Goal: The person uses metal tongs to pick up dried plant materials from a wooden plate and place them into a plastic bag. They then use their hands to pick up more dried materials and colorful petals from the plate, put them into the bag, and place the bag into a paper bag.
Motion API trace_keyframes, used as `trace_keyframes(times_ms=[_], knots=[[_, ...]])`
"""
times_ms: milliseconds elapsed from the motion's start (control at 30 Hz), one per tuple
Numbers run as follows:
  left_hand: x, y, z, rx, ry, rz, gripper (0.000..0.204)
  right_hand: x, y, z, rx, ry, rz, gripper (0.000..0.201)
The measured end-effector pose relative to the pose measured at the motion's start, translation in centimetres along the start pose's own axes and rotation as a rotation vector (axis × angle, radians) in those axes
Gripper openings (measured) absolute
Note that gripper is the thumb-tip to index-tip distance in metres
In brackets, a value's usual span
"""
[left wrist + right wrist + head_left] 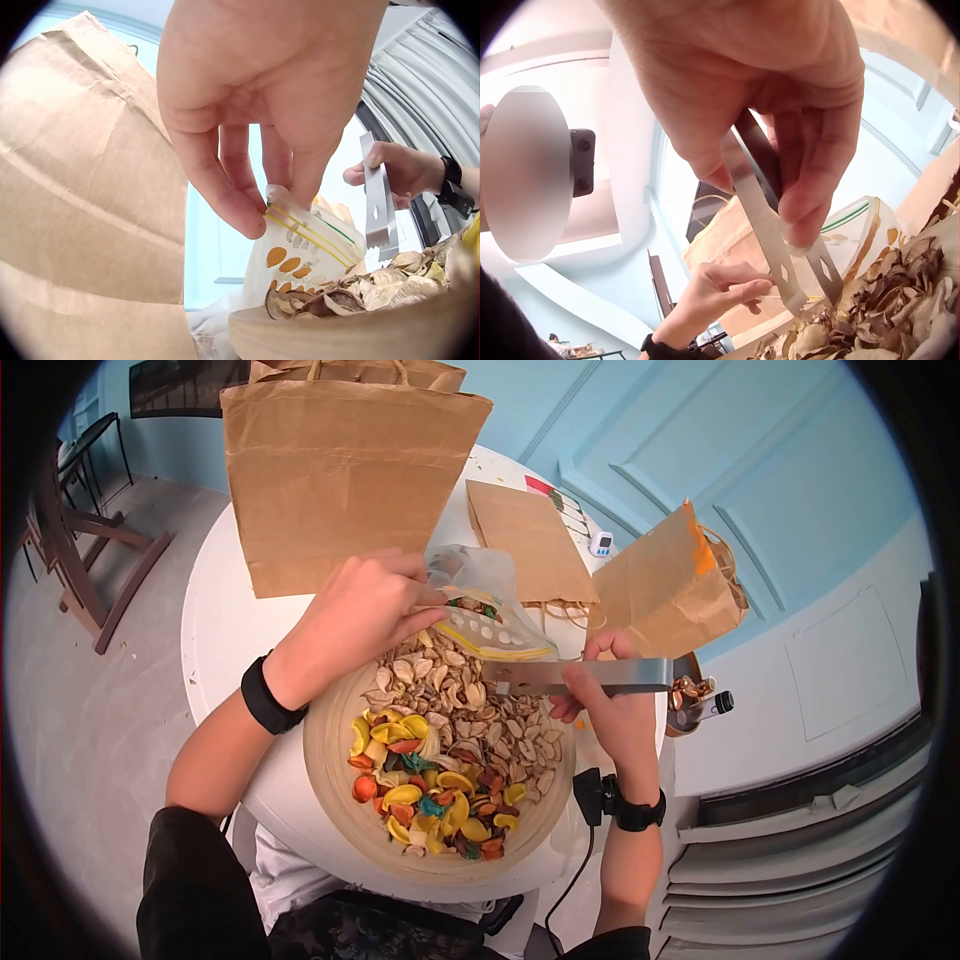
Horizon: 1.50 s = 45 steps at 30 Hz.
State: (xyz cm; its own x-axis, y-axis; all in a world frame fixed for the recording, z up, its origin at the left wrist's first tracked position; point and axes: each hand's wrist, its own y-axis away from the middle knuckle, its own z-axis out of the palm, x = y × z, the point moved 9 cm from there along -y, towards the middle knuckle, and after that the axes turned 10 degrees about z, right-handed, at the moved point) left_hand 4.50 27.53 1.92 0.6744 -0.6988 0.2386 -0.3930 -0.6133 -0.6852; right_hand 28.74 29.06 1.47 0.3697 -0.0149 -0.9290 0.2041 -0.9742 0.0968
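Note:
My left hand (pixel 375 605) pinches the edge of a clear zip bag (pixel 490 630) with a yellow seal, its mouth over the far rim of a round wooden bowl (pixel 335 800). Pale dried petals (pixel 440 680) fill the bowl's far part; yellow, orange and teal pieces (pixel 430 790) lie nearer. In my right hand (pixel 615 710) metal tongs (pixel 620 675) are gripped between thumb and fingers. The right wrist view shows the tongs' tips (pixel 814 296) close to the pale petals; whether they hold a piece I cannot tell.
A large paper bag (pixel 340 490) stands behind my left hand. Beyond the bowl a flat paper bag (pixel 530 540) lies on the white table (pixel 215 590), with a small timer (pixel 601 544) nearby. Another paper bag (pixel 665 580) and a container of bottles (pixel 690 700) are at the right.

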Motion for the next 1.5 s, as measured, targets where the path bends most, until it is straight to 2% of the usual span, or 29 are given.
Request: trace_keyframes(times_ms=[233,333,533,733,833,933,1000,1100,1200,1233,1333,1367,1433,1467,1500], knots=[[0.0,-0.1,0.3,-0.028,0.006,-0.028,0.028,0.1,1.1,1.5,-0.016,0.118,0.011,0.026],[-0.1,-0.1,0.3,-0.032,0.009,-0.032,0.029,0.3,0.9,2.0,-0.033,0.158,-0.045,0.026],[-0.1,0.0,0.2,-0.046,0.004,-0.039,0.036,0.2,1.0,1.9,-0.049,0.017,0.055,0.024],[0.0,-0.1,0.1,-0.044,0.010,-0.051,0.045,-1.5,0.7,0.2,-0.037,-0.090,-0.073,0.024],[0.1,-0.3,0.1,-0.044,0.014,-0.039,0.047,-2.2,-0.5,-0.5,0.100,-0.164,-0.170,0.026],[0.5,-0.5,-0.1,-0.049,0.031,-0.039,0.048,-1.8,-2.1,-0.1,0.104,-0.099,-0.154,0.027],[0.7,-0.6,-0.4,-0.058,0.044,-0.058,0.049,-1.9,-1.8,-0.4,0.116,-0.121,-0.173,0.030],[0.7,-0.4,-0.1,-0.029,0.043,0.007,0.054,-2.7,-0.2,-1.9,0.183,-0.059,-0.156,0.030],[0.7,-0.6,0.2,-0.098,-0.010,0.006,0.052,-3.0,1.3,-4.2,0.266,0.024,-0.140,0.027],[0.4,-0.6,0.4,-0.102,-0.013,0.001,0.040,-2.8,1.6,-5.2,0.301,0.068,-0.125,0.026],[0.3,-0.5,0.4,-0.088,-0.105,0.025,0.024,-2.4,2.7,-7.6,0.331,0.234,-0.097,0.025],[0.0,-0.5,0.9,-0.076,-0.058,-0.031,0.018,-2.0,3.0,-8.1,0.322,0.279,-0.097,0.026],[-0.5,-0.2,1.3,-0.046,0.004,-0.110,0.010,-0.3,4.5,-9.9,0.463,0.160,-0.248,0.033],[-0.5,-0.4,0.7,-0.031,0.006,-0.129,0.009,-0.9,6.1,-10.2,0.670,0.208,-0.582,0.022],[-0.2,-1.0,0.2,-0.060,-0.008,-0.108,0.009,0.7,4.6,-10.5,0.503,0.246,-0.460,0.025]])
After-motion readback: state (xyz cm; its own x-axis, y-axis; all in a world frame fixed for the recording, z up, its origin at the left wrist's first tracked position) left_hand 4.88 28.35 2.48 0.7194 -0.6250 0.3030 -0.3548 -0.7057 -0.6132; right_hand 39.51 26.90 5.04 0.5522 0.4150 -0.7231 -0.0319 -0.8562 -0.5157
